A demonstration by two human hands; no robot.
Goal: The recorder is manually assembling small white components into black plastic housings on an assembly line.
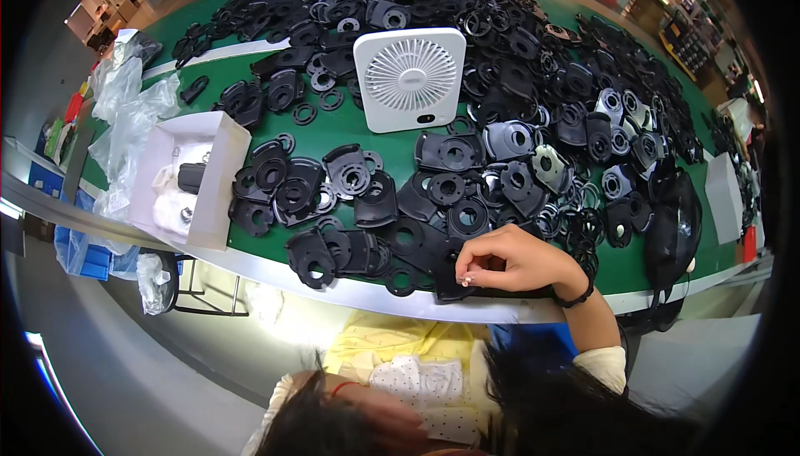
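My right hand (521, 258) is at the near edge of the green table, thumb and forefinger pinched together. A tiny pale bit shows at their tips, too small to name. Beneath and beside this hand lie flat black plastic parts (402, 238) with round openings. My left hand (390, 413) is low in front of my body, over a pale dotted cloth (421, 377). It is blurred and partly covered by dark hair, so its fingers cannot be made out.
Black plastic parts and rings (492, 19) heap across the green table (200, 106). A white fan (412, 81) stands mid-table. On the left are an open white box (221, 181) and clear plastic bags (125, 123). A black bag (673, 227) sits at the right edge.
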